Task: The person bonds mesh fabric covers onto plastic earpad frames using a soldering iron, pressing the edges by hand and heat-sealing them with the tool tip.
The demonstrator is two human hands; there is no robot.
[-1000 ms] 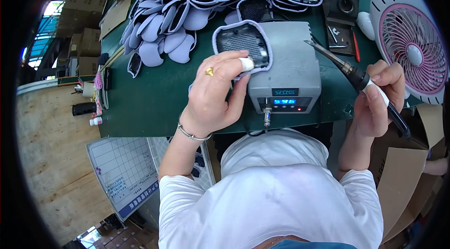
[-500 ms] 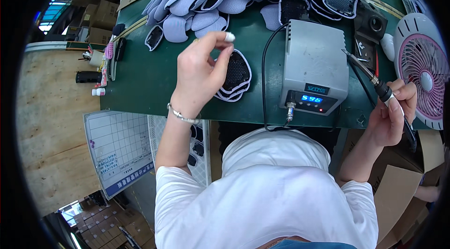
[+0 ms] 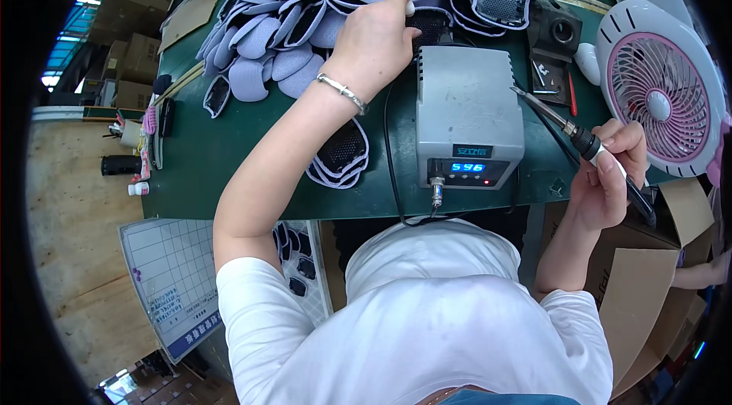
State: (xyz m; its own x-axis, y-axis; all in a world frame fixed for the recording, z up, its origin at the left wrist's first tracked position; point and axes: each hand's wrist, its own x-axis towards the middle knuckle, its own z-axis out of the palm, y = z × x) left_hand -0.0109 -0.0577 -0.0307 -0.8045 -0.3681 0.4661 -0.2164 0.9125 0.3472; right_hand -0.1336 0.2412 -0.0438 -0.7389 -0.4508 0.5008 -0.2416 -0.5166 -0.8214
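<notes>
My left hand point(image 3: 375, 43) reaches over the front of a heap of grey-blue fabric pads with black mesh faces point(image 3: 248, 79). Its thumb and index finger, the latter with a white fingertip cover, are apart beside a dark mesh pad point(image 3: 433, 22); no pad is visibly lifted. Below my left forearm lies a small stack of mesh pads point(image 3: 341, 155). Closed around a soldering iron point(image 3: 585, 141), my right hand point(image 3: 610, 176) keeps its metal tip pointing up and left, near the right side of the grey soldering station point(image 3: 469, 100).
A white and pink fan point(image 3: 662, 96) stands at the right, near a dark iron holder point(image 3: 555, 32). The station's black cable point(image 3: 390, 153) loops over the green table's front edge. An open cardboard box point(image 3: 637, 306) is at lower right, a whiteboard point(image 3: 171, 268) at lower left.
My left hand has moved away from above the small stack, forward and right to the heap. My right hand still holds the soldering iron. The whole view has shifted slightly.
</notes>
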